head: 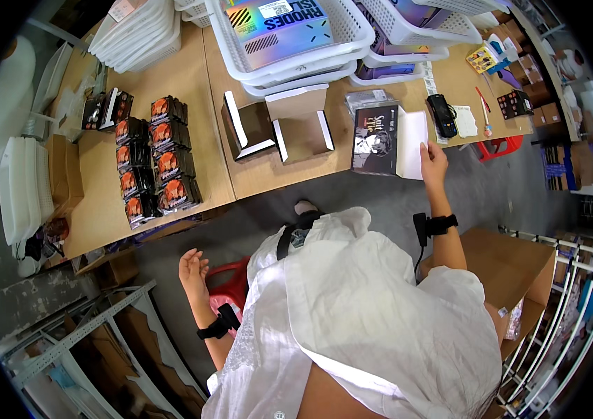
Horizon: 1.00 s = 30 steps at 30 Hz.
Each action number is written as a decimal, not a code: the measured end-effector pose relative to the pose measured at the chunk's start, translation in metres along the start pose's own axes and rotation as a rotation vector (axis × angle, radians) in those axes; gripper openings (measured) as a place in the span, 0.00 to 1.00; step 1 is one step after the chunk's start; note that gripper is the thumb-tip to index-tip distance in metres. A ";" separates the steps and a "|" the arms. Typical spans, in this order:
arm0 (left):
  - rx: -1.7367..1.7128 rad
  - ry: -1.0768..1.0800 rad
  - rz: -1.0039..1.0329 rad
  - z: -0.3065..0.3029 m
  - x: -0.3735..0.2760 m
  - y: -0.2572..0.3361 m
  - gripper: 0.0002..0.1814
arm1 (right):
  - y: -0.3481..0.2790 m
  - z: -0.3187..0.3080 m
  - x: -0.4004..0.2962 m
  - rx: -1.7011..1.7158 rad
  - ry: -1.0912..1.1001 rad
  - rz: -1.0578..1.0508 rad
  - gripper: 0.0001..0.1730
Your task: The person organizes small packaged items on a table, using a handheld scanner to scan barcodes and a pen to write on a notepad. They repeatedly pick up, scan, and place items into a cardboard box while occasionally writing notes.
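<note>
My right hand (434, 161) pinches the white flap of a black printed cardboard box (375, 141) near the table's front edge. Away from the table, my left hand (193, 269) hangs over the floor beside a red plastic stool (227, 277), with nothing in it and its fingers slightly curled. Two unfolded cardboard boxes, one at the left (250, 128) and one at the right (303, 133), stand with their tops up and look hollow inside. Farther left, dark foil packets with orange pictures (175, 193) stand in two rows of stacks.
Stacked white plastic baskets (296, 65) holding shiny boxes line the table's far side. A black handheld scanner (441, 116) lies right of the printed box. More black boxes (118, 107) are at the left. A large cardboard carton (506, 262) and white metal racks stand behind at the right.
</note>
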<state>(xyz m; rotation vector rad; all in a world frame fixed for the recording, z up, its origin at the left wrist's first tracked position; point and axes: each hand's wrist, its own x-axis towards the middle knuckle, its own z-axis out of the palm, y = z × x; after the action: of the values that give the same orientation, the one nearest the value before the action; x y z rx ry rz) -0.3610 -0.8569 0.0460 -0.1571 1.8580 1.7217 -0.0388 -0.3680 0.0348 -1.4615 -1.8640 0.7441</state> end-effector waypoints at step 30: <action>0.072 0.011 -0.016 0.019 0.004 -0.011 0.11 | -0.108 -0.033 0.000 0.647 -0.283 0.058 0.09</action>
<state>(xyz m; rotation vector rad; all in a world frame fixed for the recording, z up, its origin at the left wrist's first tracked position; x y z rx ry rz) -0.3528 -0.8398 0.0344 -0.1525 1.9184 1.6440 -0.0792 -0.3901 0.1376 -1.0262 -1.5507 1.4788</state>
